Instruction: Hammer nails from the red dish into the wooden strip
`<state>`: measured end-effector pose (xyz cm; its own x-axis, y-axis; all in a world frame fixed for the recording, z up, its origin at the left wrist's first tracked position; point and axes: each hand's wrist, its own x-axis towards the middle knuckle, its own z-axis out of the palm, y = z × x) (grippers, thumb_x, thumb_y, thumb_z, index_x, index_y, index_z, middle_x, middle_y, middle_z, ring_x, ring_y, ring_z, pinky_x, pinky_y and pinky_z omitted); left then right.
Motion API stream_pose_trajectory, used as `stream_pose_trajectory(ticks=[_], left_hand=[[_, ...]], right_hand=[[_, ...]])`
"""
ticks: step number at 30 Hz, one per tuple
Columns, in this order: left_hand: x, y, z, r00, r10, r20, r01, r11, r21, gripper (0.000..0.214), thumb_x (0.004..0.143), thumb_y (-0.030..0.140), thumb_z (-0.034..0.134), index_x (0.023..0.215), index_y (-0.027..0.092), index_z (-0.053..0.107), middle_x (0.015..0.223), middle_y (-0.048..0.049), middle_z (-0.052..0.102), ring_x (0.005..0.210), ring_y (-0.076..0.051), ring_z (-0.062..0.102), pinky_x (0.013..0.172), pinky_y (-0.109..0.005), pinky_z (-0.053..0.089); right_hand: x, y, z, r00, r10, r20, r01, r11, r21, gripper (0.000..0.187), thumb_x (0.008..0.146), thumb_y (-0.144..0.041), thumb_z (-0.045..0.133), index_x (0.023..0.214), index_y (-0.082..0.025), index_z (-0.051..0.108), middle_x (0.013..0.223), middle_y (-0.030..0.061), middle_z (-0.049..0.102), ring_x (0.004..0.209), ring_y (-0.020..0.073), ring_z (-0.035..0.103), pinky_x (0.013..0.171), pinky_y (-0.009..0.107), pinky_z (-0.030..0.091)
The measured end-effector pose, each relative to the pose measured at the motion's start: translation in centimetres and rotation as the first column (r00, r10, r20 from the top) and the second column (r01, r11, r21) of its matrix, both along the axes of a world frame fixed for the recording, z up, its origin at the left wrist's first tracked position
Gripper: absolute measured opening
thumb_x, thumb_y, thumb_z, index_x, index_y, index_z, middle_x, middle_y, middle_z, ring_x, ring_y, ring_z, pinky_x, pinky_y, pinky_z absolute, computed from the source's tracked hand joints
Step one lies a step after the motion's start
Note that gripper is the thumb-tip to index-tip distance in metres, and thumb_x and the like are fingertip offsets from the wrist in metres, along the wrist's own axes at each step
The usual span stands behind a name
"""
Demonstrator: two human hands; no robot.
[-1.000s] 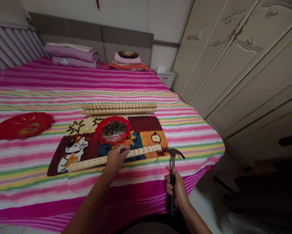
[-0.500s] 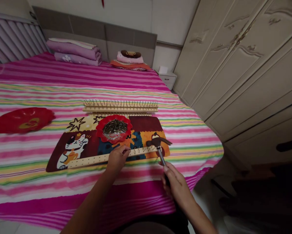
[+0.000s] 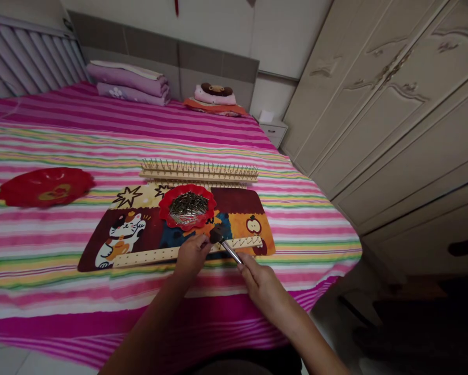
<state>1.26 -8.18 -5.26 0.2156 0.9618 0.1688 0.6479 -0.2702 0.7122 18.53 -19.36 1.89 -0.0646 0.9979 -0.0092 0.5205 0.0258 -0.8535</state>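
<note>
While the R hand (image 3: pixel 263 284) is gripping 1 claw hammer (image 3: pixel 231 252), fingers wrapping closed round it w/ the metal shaft sticking out ahead of the grip, the L hand (image 3: pixel 192 256) is resting over 1 pale wooden strip (image 3: pixel 146 257), thumb & fingertips bunching low at its surface. Can't tell how tightly they're closing or if they're pinching a nail; spot's too small & partly hidden. Hammer head is hovering right beside the L fingertips, on their R side; touching or apart, can't tell.

Strip is running out both ways from the L grip: to the L it's showing dark holes, to the R several thin nails (image 3: pixel 249 241) are leaning up out of it, exact no. unclear. 1 patterned mat (image 3: pixel 237 200) is lying underneath, w/ 1 cartoon cat (image 3: pixel 120 239) showing L of the grip.

Just beyond the L grip, 1 red scalloped bowl (image 3: pixel 164 204) is sitting on the mat, holding a heap of loose nails (image 3: pixel 189 204), too many to count. Past the bowl, 1 stack of nail-studded strips (image 3: pixel 198 175) is lying along the mat's far edge; min. 2 layers showing. Well L of both grips, 1 red dish (image 3: pixel 25 187) is lying on the striped bedsheet (image 3: pixel 54 229).

Far beyond both hands: 1 pile of folded purple quilts (image 3: pixel 128 86), 1 smaller folded pile (image 3: pixel 216 99) to its R, 1 nightstand (image 3: pixel 273 130).
</note>
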Motion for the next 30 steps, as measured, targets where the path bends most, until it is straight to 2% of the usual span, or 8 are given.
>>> stream_pose_trajectory(ticks=[3, 6, 9, 12, 16, 19, 22, 30], left_hand=[[0.1, 0.0, 0.2, 1.000, 0.012, 0.002, -0.012, 1.000, -0.008, 0.010, 0.075, 0.023, 0.056, 0.067, 0.020, 0.062, 0.065, 0.0016, 0.060, 0.069, -0.013, 0.055, 0.064, -0.023, 0.038], [0.3, -0.1, 0.4, 1.000, 0.027, 0.016, -0.027, 1.000, -0.005, 0.009, 0.075, 0.023, 0.056, 0.070, 0.020, 0.063, 0.070, 0.0005, 0.064, 0.072, -0.014, 0.057, 0.067, -0.024, 0.041], [0.3, -0.3, 0.7, 1.000, 0.017, 0.021, -0.016, 0.999, -0.031, 0.010, 0.074, 0.023, 0.055, 0.074, 0.020, 0.065, 0.072, -0.0001, 0.065, 0.069, -0.014, 0.058, 0.067, -0.025, 0.043], [-0.4, -0.1, 1.7, 1.000, 0.002, 0.016, -0.001, 1.000, -0.029, 0.016, 0.077, 0.023, 0.051, 0.083, 0.020, 0.066, 0.080, -0.0013, 0.067, 0.069, -0.013, 0.059, 0.066, -0.024, 0.045], [-2.2, 2.0, 4.0, 0.979, 0.121, -0.162, -0.106, 0.990, 0.094, 0.020, 0.080, 0.024, 0.048, 0.088, 0.019, 0.066, 0.091, -0.0049, 0.067, 0.084, -0.018, 0.060, 0.074, -0.027, 0.045], [-2.8, 4.4, 5.4, 0.889, 0.131, -0.439, -0.101, 0.991, 0.091, 0.019, 0.079, 0.024, 0.049, 0.083, 0.018, 0.066, 0.090, -0.0089, 0.067, 0.089, -0.022, 0.060, 0.076, -0.030, 0.044], [-2.6, 6.6, 5.6, 0.778, 0.049, -0.626, -0.085, 0.996, -0.028, 0.021, 0.078, 0.024, 0.047, 0.081, 0.017, 0.068, 0.089, -0.0121, 0.068, 0.087, -0.025, 0.062, 0.073, -0.031, 0.044], [-2.2, 8.6, 4.5, 0.774, 0.019, -0.633, -0.134, 0.982, -0.134, 0.020, 0.075, 0.026, 0.052, 0.088, 0.021, 0.065, 0.088, -0.0079, 0.070, 0.081, -0.022, 0.064, 0.063, -0.027, 0.042]], right_hand=[[0.5, -0.7, -0.2, 0.995, -0.049, -0.087, 0.048, 0.999, -0.021, 0.040, 0.090, -0.037, 0.040, 0.120, -0.017, 0.056, 0.060, -0.0020, 0.048, 0.051, 0.0126, 0.041, 0.050, 0.024, 0.034], [1.1, -1.8, -0.7, 0.932, -0.251, -0.263, 0.235, 0.968, -0.091, 0.044, 0.087, -0.045, 0.046, 0.120, -0.018, 0.056, 0.053, -0.0058, 0.041, 0.046, 0.0107, 0.038, 0.045, 0.022, 0.030], [1.8, -2.7, -2.2, 0.701, -0.555, -0.448, 0.477, 0.832, -0.285, 0.050, 0.079, -0.051, 0.055, 0.119, -0.021, 0.053, 0.055, -0.0067, 0.046, 0.041, 0.0088, 0.039, 0.038, 0.019, 0.028], [2.7, -3.1, -4.7, 0.423, -0.713, -0.559, 0.546, 0.693, -0.471, 0.052, 0.071, -0.052, 0.062, 0.114, -0.025, 0.051, 0.053, -0.0091, 0.047, 0.035, 0.0058, 0.035, 0.032, 0.014, 0.022], [3.6, -3.4, -8.4, 0.252, -0.697, -0.671, 0.503, 0.687, -0.525, 0.044, 0.067, -0.050, 0.067, 0.099, -0.024, 0.052, 0.049, -0.0111, 0.044, 0.032, 0.0033, 0.031, 0.029, 0.011, 0.020], [3.6, -3.5, -10.0, 0.196, -0.674, -0.713, 0.502, 0.693, -0.517, 0.047, 0.067, -0.050, 0.067, 0.103, -0.025, 0.051, 0.049, -0.0117, 0.043, 0.031, 0.0029, 0.030, 0.027, 0.010, 0.020], [3.6, -3.5, -10.4, 0.186, -0.675, -0.714, 0.503, 0.690, -0.521, 0.051, 0.067, -0.051, 0.068, 0.108, -0.025, 0.051, 0.048, -0.0117, 0.043, 0.031, 0.0030, 0.030, 0.027, 0.010, 0.021], [4.1, -3.5, -10.5, 0.176, -0.664, -0.726, 0.466, 0.706, -0.533, 0.050, 0.070, -0.048, 0.066, 0.111, -0.025, 0.050, 0.048, -0.0120, 0.042, 0.030, 0.0024, 0.028, 0.027, 0.010, 0.019]])
